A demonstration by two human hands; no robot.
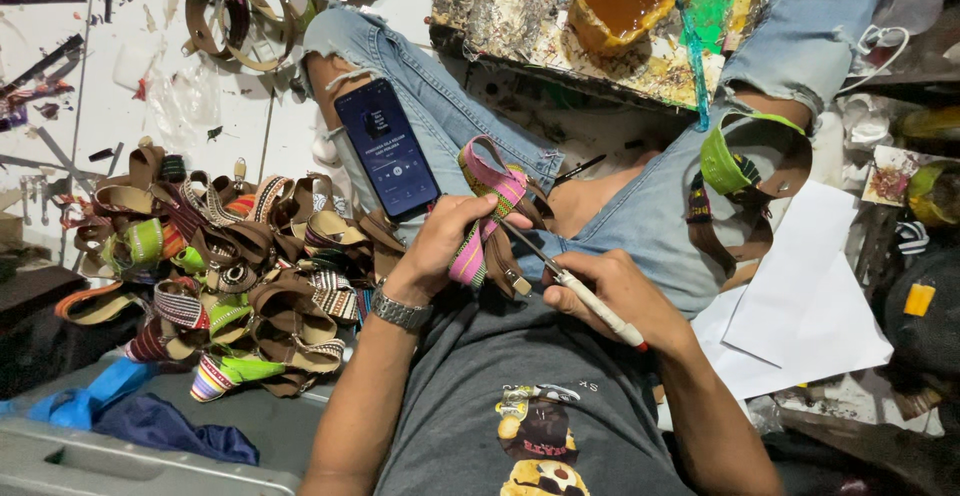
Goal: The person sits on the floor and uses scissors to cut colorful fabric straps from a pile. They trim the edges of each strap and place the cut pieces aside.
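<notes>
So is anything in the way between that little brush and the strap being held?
Nothing visible. The right hand holds the brush with its tip right at the pink striped strap, which the left hand grips above the lap. The phone lies off to the side on the thigh.

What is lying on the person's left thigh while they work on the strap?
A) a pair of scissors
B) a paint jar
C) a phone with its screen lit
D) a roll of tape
C: a dark phone with a lit screen rests on the jeans-clad thigh, just above the left hand that holds the pink woven strap, while the right hand holds a thin brush.
</notes>
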